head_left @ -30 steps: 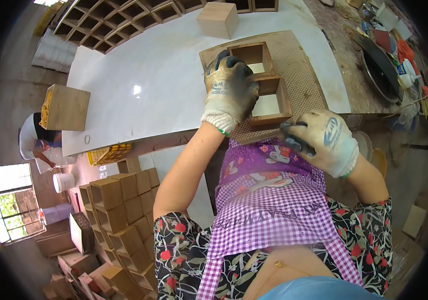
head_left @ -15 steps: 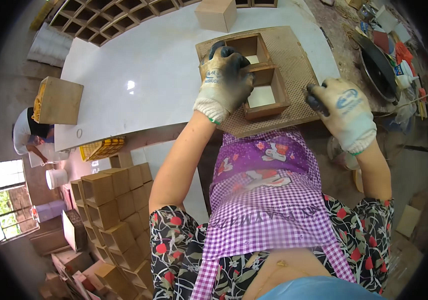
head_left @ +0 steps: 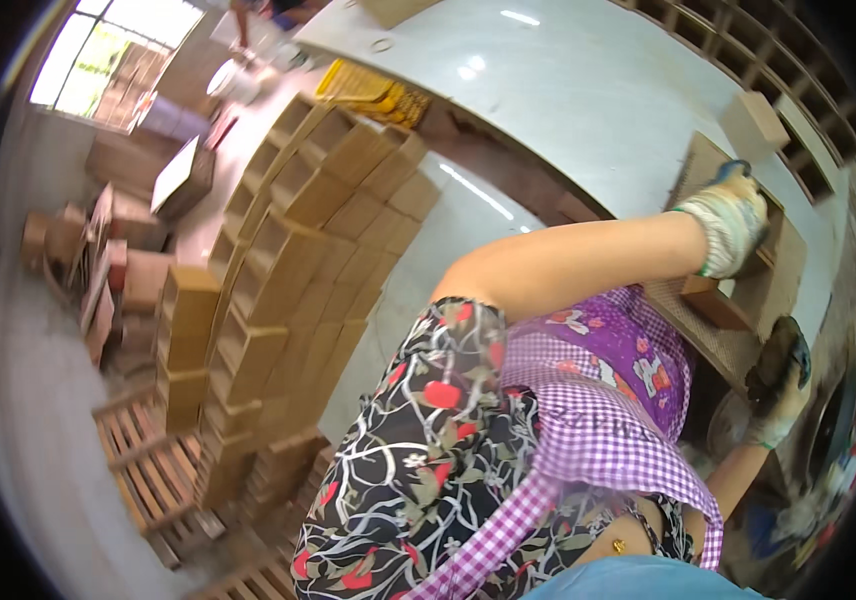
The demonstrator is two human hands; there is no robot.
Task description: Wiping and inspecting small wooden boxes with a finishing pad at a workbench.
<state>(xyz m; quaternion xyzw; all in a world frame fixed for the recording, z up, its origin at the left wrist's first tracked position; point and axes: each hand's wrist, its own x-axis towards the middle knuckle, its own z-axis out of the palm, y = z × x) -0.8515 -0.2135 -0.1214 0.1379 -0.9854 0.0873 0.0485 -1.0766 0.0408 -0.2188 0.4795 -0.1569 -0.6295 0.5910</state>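
In the head view, my left hand (head_left: 733, 225), in a cream glove with dark fingertips, is shut on one of the open wooden box frames (head_left: 718, 300) on a perforated board (head_left: 678, 310). My right hand (head_left: 778, 380), gloved with a dark coated palm, is at the board's lower right corner. Motion blur hides whether its fingers hold that edge. Beyond the board sits a closed pale wooden block (head_left: 748, 120) on the white table (head_left: 588, 100).
Stacked open wooden boxes (head_left: 298, 250) fill the left middle, beside pallets (head_left: 143, 455). A yellow crate (head_left: 368, 95) lies under the table's far left end. A white bucket (head_left: 233, 80) is near a partly visible person (head_left: 278, 15). A grid of compartments (head_left: 738, 40) lines the top right.
The view has swung left, shifting the board and both hands rightward and tilting them in the picture, bringing more stacked boxes in. My left hand remains on the frames.
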